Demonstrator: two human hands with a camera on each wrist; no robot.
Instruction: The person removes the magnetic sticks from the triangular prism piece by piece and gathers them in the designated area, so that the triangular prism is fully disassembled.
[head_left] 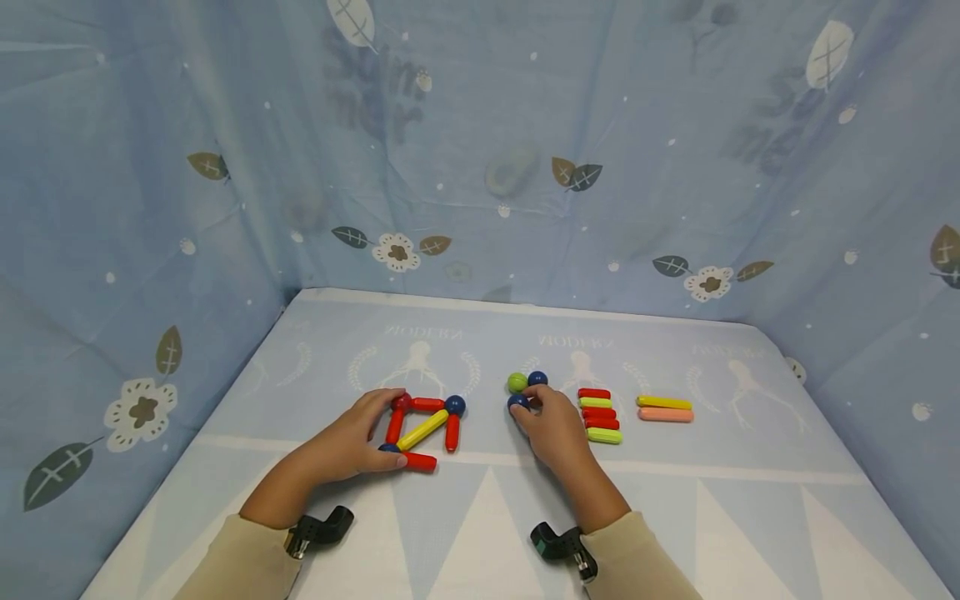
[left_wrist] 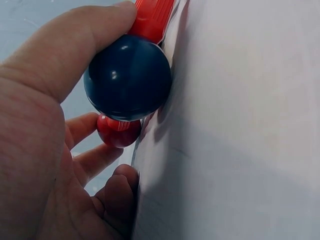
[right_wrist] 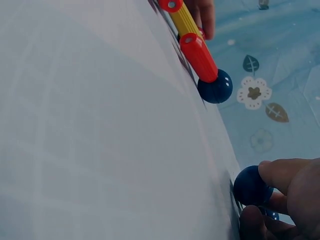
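Observation:
On the table lies a figure of magnetic rods and balls: red rods [head_left: 428, 405], a yellow rod [head_left: 422, 431], a red ball [head_left: 402, 402] and two blue balls [head_left: 455, 406]. My left hand [head_left: 351, 439] holds its left side, fingers at the red ball and thumb along the lower red rod [head_left: 420, 462]. The left wrist view shows the near blue ball [left_wrist: 127, 77] beside that thumb. My right hand [head_left: 556, 422] pinches a loose blue ball [right_wrist: 252, 185] between thumb and fingers, low over the table. Just beyond it sit a green ball [head_left: 517, 382] and another blue ball [head_left: 537, 378].
Right of my right hand lies a column of short red and light green rods [head_left: 598, 414]. Farther right, a yellow rod [head_left: 664, 402] and a salmon rod [head_left: 666, 415] lie side by side. A blue patterned curtain [head_left: 480, 167] encloses the table's back and sides.

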